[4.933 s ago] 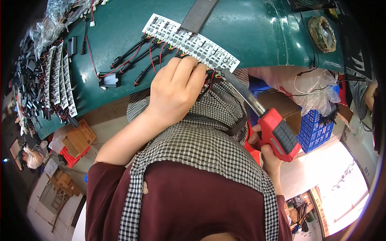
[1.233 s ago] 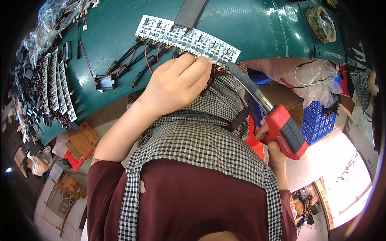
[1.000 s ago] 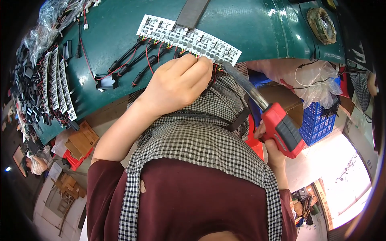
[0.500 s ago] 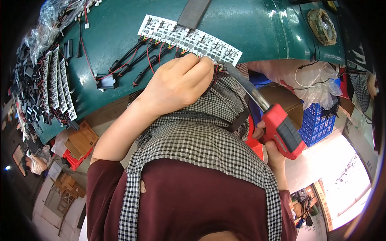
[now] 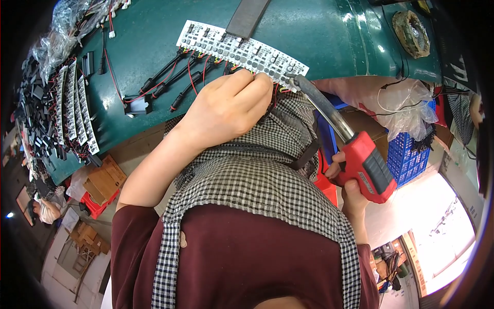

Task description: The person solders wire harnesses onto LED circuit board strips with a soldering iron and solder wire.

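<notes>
A curved white circuit board panel [image 5: 218, 44], crowded with small components, lies on the green bench. Black cables with thin red, yellow and green leads [image 5: 191, 77] run off its near edge. My left hand [image 5: 231, 105] is closed in a pinch at that edge, apparently on a lead; the fingertips are hidden behind the knuckles. My right hand [image 5: 354, 198] grips a red and black soldering gun [image 5: 369, 167]. Its metal barrel slants up to the left, and the dark tip is at the board's right end, close to short coloured leads there.
A dark flat bar [image 5: 248, 18] rests across the board's far edge. More board strips [image 5: 72, 105] and a heap of black parts [image 5: 36, 110] lie at the left. At the far right sits a round coil [image 5: 411, 35]; below it are a plastic bag [image 5: 406, 100] and blue crate [image 5: 406, 159].
The soldering gun has shifted slightly to the right, its tip moving along the board's right end. My left hand has stayed almost still.
</notes>
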Demonstrator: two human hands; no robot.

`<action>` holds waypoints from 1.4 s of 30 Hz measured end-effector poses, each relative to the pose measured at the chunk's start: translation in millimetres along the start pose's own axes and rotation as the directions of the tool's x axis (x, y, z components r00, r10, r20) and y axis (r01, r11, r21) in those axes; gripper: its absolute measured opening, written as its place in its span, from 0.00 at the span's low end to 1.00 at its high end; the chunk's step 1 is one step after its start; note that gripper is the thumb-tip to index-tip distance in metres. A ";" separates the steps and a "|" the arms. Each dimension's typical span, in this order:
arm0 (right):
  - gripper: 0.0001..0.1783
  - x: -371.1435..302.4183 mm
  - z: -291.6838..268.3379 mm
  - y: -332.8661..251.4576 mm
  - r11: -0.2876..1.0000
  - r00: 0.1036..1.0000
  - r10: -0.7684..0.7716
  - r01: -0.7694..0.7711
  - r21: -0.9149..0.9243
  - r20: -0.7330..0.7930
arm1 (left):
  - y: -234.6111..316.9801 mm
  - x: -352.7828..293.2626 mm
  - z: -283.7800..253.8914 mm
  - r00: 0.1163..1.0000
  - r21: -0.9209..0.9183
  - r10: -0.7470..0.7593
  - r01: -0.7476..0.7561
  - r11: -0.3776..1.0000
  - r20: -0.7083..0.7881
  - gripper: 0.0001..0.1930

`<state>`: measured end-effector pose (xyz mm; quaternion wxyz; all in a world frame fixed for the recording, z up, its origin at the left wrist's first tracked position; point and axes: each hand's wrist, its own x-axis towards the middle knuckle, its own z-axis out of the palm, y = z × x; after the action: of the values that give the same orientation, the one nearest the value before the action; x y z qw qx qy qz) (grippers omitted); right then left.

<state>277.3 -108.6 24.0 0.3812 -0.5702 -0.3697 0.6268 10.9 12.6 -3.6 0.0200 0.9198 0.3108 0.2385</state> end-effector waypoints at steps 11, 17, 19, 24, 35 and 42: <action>0.41 6.2 14.2 -12.4 0.996 0.988 -0.079 0.072 -0.057 -0.132 | 5.6 0.4 0.2 0.999 -0.002 -0.032 0.031 1.000 -0.010 0.16; 0.40 5.3 8.4 -7.7 0.986 0.976 -0.163 0.157 -0.054 -0.144 | 13.9 6.8 2.5 0.955 -0.135 -0.296 0.289 0.948 -0.031 0.12; 0.40 4.9 8.9 -6.5 0.980 0.964 -0.198 0.192 -0.054 -0.180 | 18.4 11.7 6.6 0.912 -0.090 -0.402 0.395 0.914 -0.086 0.06; 0.37 1.7 -3.9 4.9 0.962 0.953 -0.256 0.268 0.059 -0.164 | 29.5 22.4 5.3 0.925 0.180 -0.380 0.374 0.910 0.000 0.05; 0.39 3.6 -0.3 -0.7 0.964 0.945 -0.264 0.266 -0.013 -0.195 | 24.7 24.3 5.0 0.838 -0.098 -0.545 0.543 0.834 0.010 0.04; 0.39 3.8 -2.6 0.7 0.962 0.952 -0.262 0.271 0.039 -0.161 | 28.9 19.9 4.4 0.636 -0.414 -0.772 0.703 0.579 0.002 0.04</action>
<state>279.6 -105.4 21.6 0.5070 -0.5498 -0.3935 0.5345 43.0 1.4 6.4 0.2659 0.6583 0.6143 0.3443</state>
